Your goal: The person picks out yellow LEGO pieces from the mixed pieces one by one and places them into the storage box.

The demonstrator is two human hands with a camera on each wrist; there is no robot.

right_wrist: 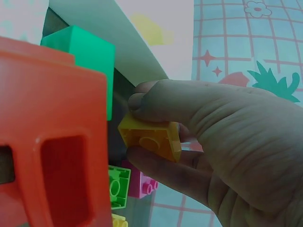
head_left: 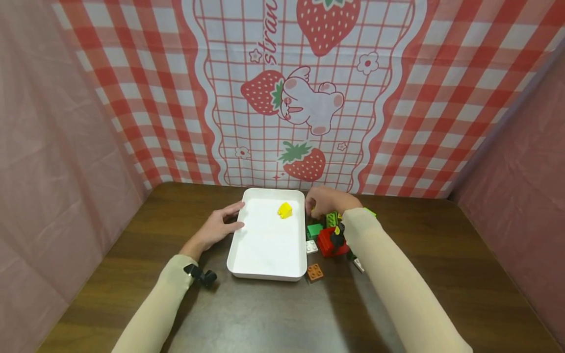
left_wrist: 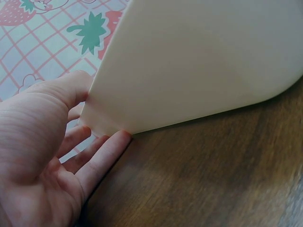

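Note:
My left hand (head_left: 216, 226) holds the left side of a white tray (head_left: 267, 270). In the left wrist view, its thumb is at the rim and its fingertips touch the outer wall (left_wrist: 189, 71). One yellow toy brick (head_left: 285, 210) lies inside the tray, towards the back right. Just outside the tray's right wall, my right hand (head_left: 328, 200) pinches another yellow brick (right_wrist: 151, 137) between thumb and fingers, its hollow underside showing in the right wrist view. Close by are a green brick (right_wrist: 90, 61), a large red piece (right_wrist: 71, 127) and a lime brick (right_wrist: 119, 187).
Right of the tray lie a white brick (head_left: 311, 246), an orange-brown brick (head_left: 315, 272) and a black piece (head_left: 338, 236) on the red one. A pink brick (right_wrist: 141, 183) is partly covered. The wooden table (head_left: 265, 318) ends at a strawberry-print cloth (head_left: 304, 117).

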